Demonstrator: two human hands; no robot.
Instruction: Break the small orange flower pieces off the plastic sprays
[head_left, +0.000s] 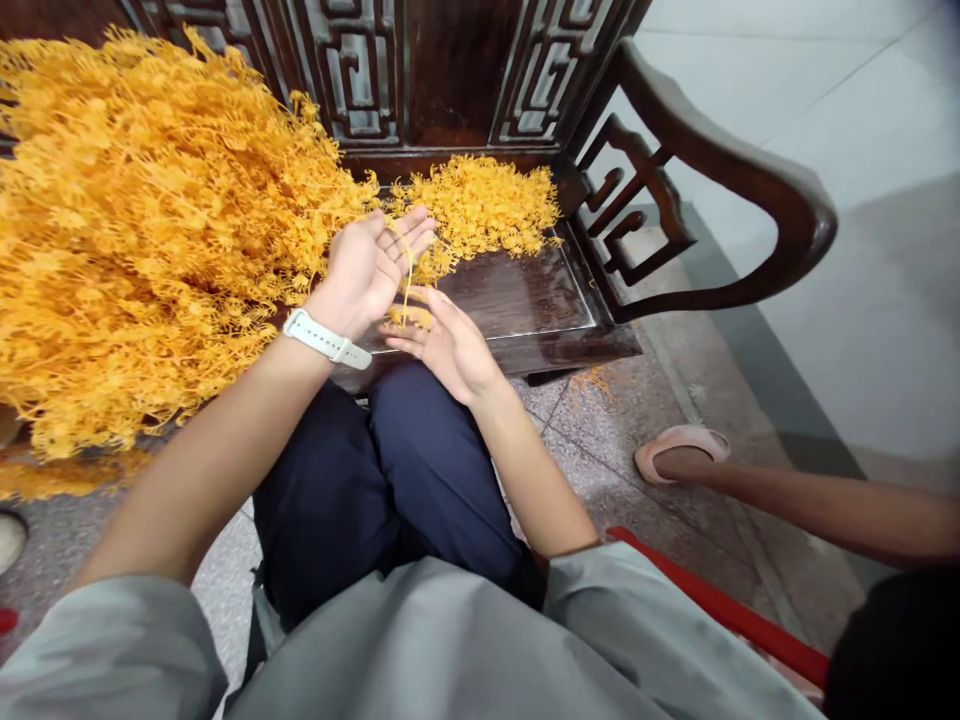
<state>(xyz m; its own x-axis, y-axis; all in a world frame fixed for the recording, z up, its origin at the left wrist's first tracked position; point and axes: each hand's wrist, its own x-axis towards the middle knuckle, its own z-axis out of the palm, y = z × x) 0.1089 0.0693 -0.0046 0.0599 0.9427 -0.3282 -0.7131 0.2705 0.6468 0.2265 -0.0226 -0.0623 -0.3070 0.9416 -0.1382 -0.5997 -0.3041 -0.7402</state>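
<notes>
My left hand (373, 268), with a pale watch strap on its wrist, is turned palm up. Its thumb and forefinger pinch one end of a thin yellow sprig (409, 262), which bends down in a curve. Below it, my right hand (450, 348) has its fingers stretched apart around the sprig's lower, blossom-like end (409, 317), without a visible grip. Just behind both hands lies a small pile of yellow artificial flower sprigs (491, 205). A far larger heap of the same sprigs (150, 230) rises to the left of my left hand.
The piles rest on a dark carved wooden bench (525, 290) with a curved armrest (780, 185) on the right. Loose yellow bits (592, 385) lie on the speckled floor. Another person's foot in a pink shoe (682, 452) and a red bar (720, 600) are at the right.
</notes>
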